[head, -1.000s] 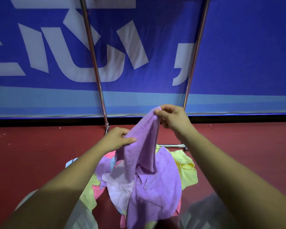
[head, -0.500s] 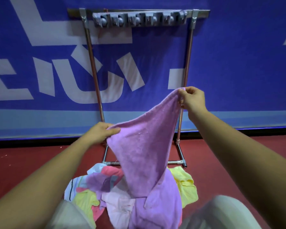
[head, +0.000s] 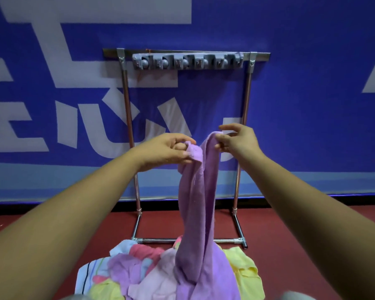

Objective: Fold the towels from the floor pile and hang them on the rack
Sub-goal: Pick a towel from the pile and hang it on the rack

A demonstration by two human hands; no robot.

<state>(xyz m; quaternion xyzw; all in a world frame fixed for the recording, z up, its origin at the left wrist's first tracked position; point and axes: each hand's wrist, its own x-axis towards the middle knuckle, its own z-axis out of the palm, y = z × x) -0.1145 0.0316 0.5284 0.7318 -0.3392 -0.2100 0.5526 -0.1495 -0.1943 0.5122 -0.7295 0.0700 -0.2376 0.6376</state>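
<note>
A purple towel (head: 197, 204) hangs in a long drooping fold between my two hands, its lower end still resting on the floor pile (head: 152, 276). My left hand (head: 167, 151) pinches one upper corner of it. My right hand (head: 236, 139) pinches the other upper corner, index finger raised. The two hands are close together at chest height. Behind them stands the metal rack (head: 126, 118) with a grey clip bar (head: 187, 61) across its top rail. The pile holds pink, yellow, purple and striped towels.
A blue banner wall (head: 312, 105) with white lettering runs right behind the rack. The floor (head: 290, 245) is dark red. The rack's base bar (head: 160, 241) lies on the floor just beyond the pile. Grey cloth of my knees shows at the bottom edge.
My hands have come together, so the spread towel now hangs folded in a narrow drape. The towel has risen higher off the pile, and the view has tilted up to show the whole rack.
</note>
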